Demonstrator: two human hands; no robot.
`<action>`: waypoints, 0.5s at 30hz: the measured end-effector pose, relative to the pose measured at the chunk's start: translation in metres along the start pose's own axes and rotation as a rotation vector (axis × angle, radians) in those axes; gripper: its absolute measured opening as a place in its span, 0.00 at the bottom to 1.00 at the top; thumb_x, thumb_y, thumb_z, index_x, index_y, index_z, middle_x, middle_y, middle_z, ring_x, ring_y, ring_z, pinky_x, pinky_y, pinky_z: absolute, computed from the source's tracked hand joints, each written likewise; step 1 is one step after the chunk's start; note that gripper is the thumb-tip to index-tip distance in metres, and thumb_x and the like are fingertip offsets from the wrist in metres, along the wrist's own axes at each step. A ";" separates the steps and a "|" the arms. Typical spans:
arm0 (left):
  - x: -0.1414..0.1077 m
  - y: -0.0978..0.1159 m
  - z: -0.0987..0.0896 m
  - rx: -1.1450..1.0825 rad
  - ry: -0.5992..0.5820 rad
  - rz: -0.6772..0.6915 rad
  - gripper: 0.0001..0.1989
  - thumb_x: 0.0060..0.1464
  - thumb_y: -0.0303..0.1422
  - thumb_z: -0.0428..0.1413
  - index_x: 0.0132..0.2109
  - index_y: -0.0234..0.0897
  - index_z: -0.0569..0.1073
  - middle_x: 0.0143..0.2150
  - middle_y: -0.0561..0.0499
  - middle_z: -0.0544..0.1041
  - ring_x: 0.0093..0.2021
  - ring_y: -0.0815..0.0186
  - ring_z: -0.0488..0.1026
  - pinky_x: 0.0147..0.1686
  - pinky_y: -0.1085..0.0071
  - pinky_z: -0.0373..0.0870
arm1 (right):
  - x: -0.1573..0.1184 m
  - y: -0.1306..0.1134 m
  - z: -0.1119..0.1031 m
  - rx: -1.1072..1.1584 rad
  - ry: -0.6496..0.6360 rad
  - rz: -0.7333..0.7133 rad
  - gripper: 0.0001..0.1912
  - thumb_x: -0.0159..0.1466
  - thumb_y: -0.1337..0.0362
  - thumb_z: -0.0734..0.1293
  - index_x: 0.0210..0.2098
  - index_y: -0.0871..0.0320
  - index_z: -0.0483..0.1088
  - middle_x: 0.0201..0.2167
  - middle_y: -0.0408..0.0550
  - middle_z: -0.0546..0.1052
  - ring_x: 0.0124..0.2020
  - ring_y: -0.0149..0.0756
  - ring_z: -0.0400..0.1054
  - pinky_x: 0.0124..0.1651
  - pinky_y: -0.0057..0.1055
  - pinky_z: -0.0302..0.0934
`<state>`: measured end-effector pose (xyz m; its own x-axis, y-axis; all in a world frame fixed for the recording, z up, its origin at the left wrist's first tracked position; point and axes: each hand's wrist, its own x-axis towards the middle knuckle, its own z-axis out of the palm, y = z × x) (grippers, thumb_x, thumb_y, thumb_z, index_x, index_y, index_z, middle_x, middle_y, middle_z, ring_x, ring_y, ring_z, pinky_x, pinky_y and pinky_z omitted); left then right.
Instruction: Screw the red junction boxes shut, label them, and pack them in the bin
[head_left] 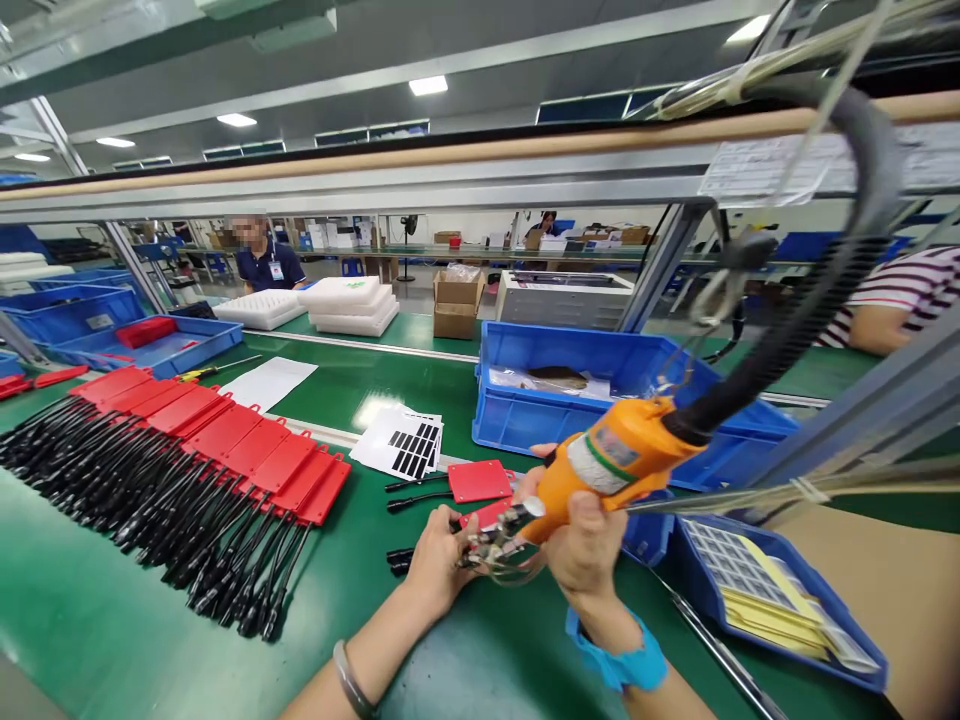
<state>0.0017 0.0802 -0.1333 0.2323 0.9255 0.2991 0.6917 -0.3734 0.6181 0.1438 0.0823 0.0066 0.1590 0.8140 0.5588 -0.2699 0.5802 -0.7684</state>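
My right hand (585, 550) is wrapped round an orange powered screwdriver (600, 465), held tilted with its metal nose (504, 535) down and to the left. A thick black hose (795, 330) runs up from its rear end. At the nose, my left hand (439, 560) is closed on a flat red plastic case (486, 515) at the bench; the tool and fingers hide part of it. Black cable ends (400, 560) stick out to the left of my left hand. Just behind lies another red case (480, 481) with two black leads.
Rows of red cases (247, 440) with black cables cover the left bench. Sheets of black labels (401, 440) lie behind my hands. A blue bin (517, 415) stands behind the tool, a blue tray (847, 655) of yellow-backed sheets at right. Co-workers sit beyond.
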 end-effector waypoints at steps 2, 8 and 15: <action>0.001 0.004 -0.007 0.110 -0.025 0.033 0.25 0.50 0.29 0.64 0.55 0.43 0.71 0.52 0.43 0.67 0.46 0.56 0.67 0.44 0.60 0.70 | 0.017 -0.025 -0.011 0.031 0.024 0.042 0.24 0.62 0.46 0.63 0.47 0.59 0.68 0.21 0.43 0.69 0.15 0.34 0.63 0.11 0.28 0.55; 0.015 0.016 -0.025 0.517 -0.049 0.037 0.24 0.55 0.28 0.60 0.59 0.40 0.68 0.59 0.37 0.64 0.55 0.47 0.65 0.50 0.52 0.67 | 0.064 -0.084 -0.057 -0.023 0.134 0.141 0.29 0.55 0.42 0.69 0.44 0.59 0.73 0.20 0.47 0.69 0.15 0.39 0.64 0.09 0.31 0.56; 0.023 0.035 0.011 0.457 -0.254 0.595 0.17 0.63 0.33 0.53 0.58 0.41 0.67 0.58 0.43 0.70 0.54 0.59 0.69 0.52 0.66 0.67 | 0.058 -0.083 -0.103 -0.052 0.161 0.274 0.19 0.53 0.48 0.73 0.38 0.54 0.75 0.30 0.54 0.73 0.20 0.41 0.67 0.11 0.34 0.59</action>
<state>0.0387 0.0892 -0.1124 0.7620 0.5856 0.2764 0.6022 -0.7978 0.0304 0.2733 0.0843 0.0700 0.2360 0.9318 0.2757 -0.2756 0.3363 -0.9005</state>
